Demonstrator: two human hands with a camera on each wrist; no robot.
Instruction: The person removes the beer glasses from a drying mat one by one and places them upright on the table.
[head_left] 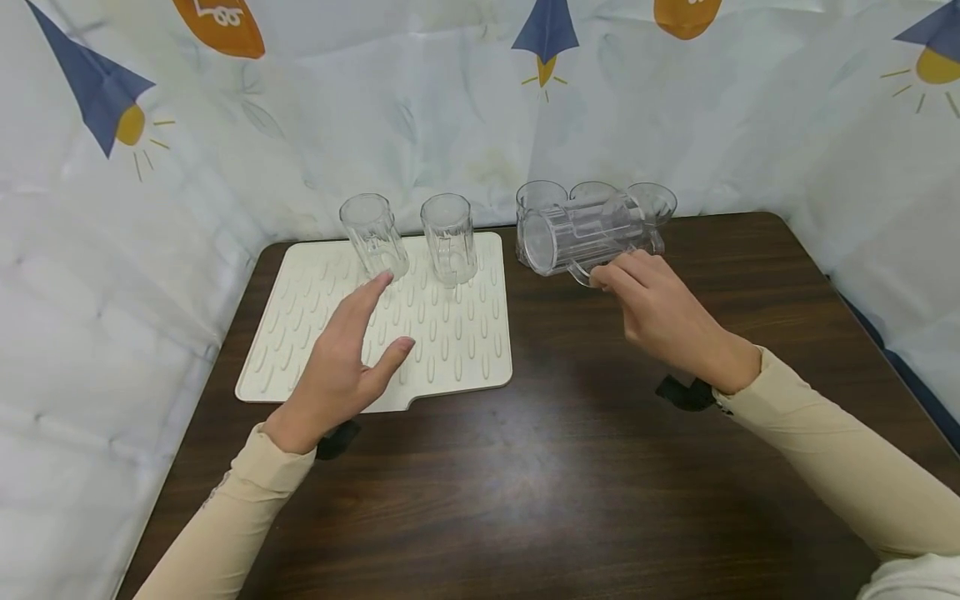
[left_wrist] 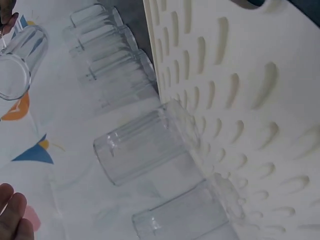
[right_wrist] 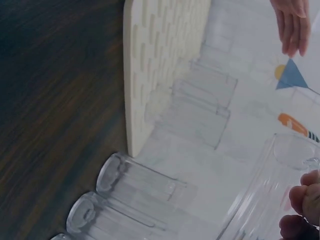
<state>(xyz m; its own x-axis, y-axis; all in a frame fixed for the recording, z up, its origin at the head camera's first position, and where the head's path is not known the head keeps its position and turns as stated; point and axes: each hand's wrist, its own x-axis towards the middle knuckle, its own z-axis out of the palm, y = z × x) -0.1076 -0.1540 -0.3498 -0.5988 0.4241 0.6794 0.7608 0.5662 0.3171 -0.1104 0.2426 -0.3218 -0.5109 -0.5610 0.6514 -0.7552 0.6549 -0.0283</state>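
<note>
My right hand [head_left: 660,312] grips a clear glass mug [head_left: 581,237] by its handle. The mug is tipped onto its side in the air, in front of three upright glass mugs [head_left: 542,196] at the back right, partly covering them. Over the cream drying mat [head_left: 457,367], my left hand [head_left: 337,358] hovers with fingers extended and thumb apart, holding nothing. Two more glass mugs, a left one [head_left: 375,237] and a right one [head_left: 450,242], stand on the mat's back part. In the right wrist view the fingers [right_wrist: 307,197] close around the handle of the held mug [right_wrist: 260,190].
The mat, with raised oblong ridges, lies on the left part of a dark wooden table [head_left: 525,483]. A white patterned cloth [head_left: 450,108] hangs right behind the table and along its left side. The upright mugs at the back right stand close together near that cloth.
</note>
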